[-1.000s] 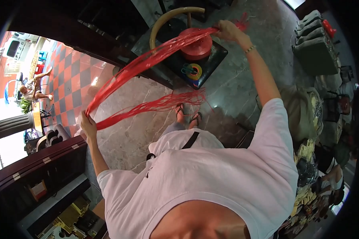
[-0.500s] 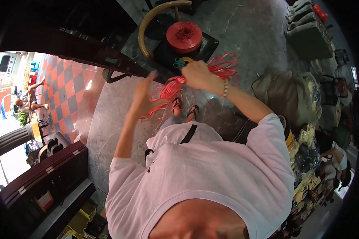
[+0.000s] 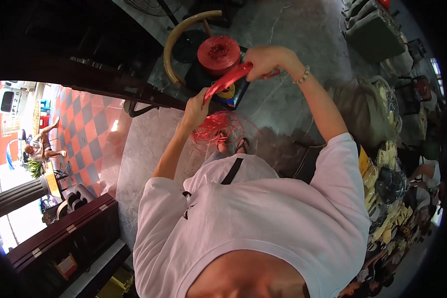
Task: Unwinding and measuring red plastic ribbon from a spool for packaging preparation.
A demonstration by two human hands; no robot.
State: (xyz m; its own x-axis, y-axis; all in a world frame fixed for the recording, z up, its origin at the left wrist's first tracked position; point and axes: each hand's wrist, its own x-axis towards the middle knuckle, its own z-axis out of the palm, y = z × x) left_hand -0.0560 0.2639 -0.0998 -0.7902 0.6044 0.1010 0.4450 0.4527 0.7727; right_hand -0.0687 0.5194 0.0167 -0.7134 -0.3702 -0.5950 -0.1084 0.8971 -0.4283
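Note:
A bundle of red plastic twine strands [image 3: 228, 81] is stretched between my two hands. My left hand [image 3: 196, 109] is closed round its nearer, left end. My right hand [image 3: 269, 62] grips the far right end, a beaded bracelet on that wrist. Loose strands [image 3: 216, 129] hang below my left hand, over my feet. Just beyond the bundle, a big roll of red twine [image 3: 218, 53] rests on the black seat [image 3: 193, 78] of a chair. On the seat's near part lies a small yellow round thing with blue [image 3: 227, 93], partly covered by the strands.
The chair's curved wooden back [image 3: 170, 49] rises left of the roll. A dark wooden cabinet [image 3: 99, 69] stands to the left. On the right are a blurred grey-brown sack [image 3: 360, 109] and clear bags of pale gloves [image 3: 387, 154]. A seated person [image 3: 44, 149] is outside, far left.
My left hand, open and apart before, has closed on the bundle. My right hand has moved up and right, drawing the strands taut. The green-handled thing near it no longer shows.

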